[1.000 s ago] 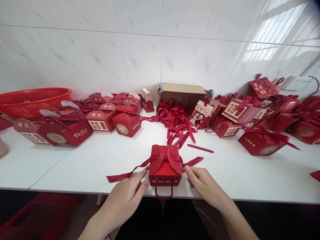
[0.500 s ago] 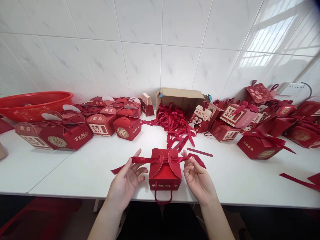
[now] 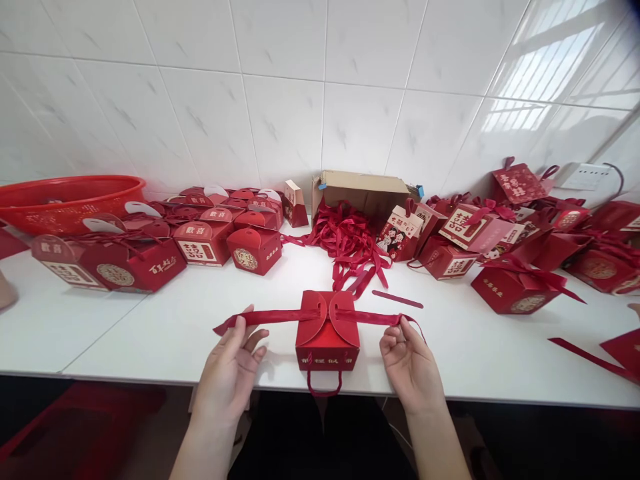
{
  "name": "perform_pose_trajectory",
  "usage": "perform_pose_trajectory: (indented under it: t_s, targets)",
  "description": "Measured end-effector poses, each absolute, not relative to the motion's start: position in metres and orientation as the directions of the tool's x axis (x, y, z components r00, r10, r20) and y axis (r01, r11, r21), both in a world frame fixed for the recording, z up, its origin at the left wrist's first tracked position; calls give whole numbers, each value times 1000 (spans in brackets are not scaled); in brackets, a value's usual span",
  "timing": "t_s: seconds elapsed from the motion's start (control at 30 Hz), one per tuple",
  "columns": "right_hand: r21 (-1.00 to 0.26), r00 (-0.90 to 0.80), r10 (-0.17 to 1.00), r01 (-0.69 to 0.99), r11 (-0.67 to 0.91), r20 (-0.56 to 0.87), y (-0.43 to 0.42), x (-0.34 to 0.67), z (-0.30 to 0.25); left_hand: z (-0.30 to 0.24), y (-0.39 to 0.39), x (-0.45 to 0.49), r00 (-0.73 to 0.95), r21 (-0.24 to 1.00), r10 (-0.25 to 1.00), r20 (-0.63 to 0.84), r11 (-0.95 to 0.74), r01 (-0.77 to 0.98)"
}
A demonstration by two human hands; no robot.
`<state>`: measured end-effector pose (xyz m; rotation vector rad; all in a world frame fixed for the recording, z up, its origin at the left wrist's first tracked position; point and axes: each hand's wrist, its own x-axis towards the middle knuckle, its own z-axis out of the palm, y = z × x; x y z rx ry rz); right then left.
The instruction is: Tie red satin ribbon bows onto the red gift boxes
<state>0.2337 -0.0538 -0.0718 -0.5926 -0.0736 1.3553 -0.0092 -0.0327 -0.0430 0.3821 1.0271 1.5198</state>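
Note:
A red gift box (image 3: 327,340) sits upright near the table's front edge, with its rounded flaps folded over the top and a cord handle hanging at the front. A dark red ribbon (image 3: 285,316) runs through the slots in the flaps and stretches out to both sides. My left hand (image 3: 231,363) pinches the ribbon's left part between thumb and fingers, the tail reaching past it. On the other side, my right hand (image 3: 411,357) pinches the right part, its end looping down behind the fingers. Neither hand touches the box.
Behind the box, loose ribbons (image 3: 345,233) spill from a cardboard carton (image 3: 365,180). Several red boxes (image 3: 203,243) stand at left beside a red plastic basket (image 3: 75,207). More boxes, some with bows (image 3: 520,287), crowd the right. Other people's hands show at both edges.
Both hands have moved outward, away from the box, drawing the ribbon longer and straighter on each side. The camera view has shifted slightly.

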Motion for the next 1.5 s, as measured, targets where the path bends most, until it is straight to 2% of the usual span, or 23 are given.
perform_pose_trajectory:
  t_s: [0.17,0.27,0.4,0.53,0.63,0.73,0.87,1.03,1.17,1.5]
  targets:
    - [-590,364,911,-786,187,-195,-54,239,-64,-34,-30,-14,-283,812,921,-267,57,-580]
    - [-681,489,860,-680,271,-146,-52,245,-60,-30,-27,-18,-296,825,924,-241,35,-565]
    - [-811,604,797,-469,350,-5,-46,257,-48,-20,-22,-23,-393,895,915,-90,-99,-435]
    - [-869,561,812,-309,387,162,-38,272,-19,4,-16,-21,-474,924,872,118,-272,-270]
    - [-873,552,752,-84,480,360,-33,279,10,30,-12,-15,-461,885,832,307,-428,-182]
    - [-813,500,676,103,574,541,-27,275,41,56,-8,-5,-369,829,790,489,-553,-83]
    - [-741,312,675,196,642,668,-19,258,79,84,-4,12,-224,768,754,618,-640,-35]
    - [-674,135,661,197,712,738,-8,234,109,107,3,27,-53,771,778,625,-627,-112]
    - [-699,65,698,154,699,713,-3,225,115,114,8,33,12,821,830,558,-549,-154]
    - [-734,127,723,129,667,680,-2,229,120,109,7,41,-9,841,865,502,-491,-230]
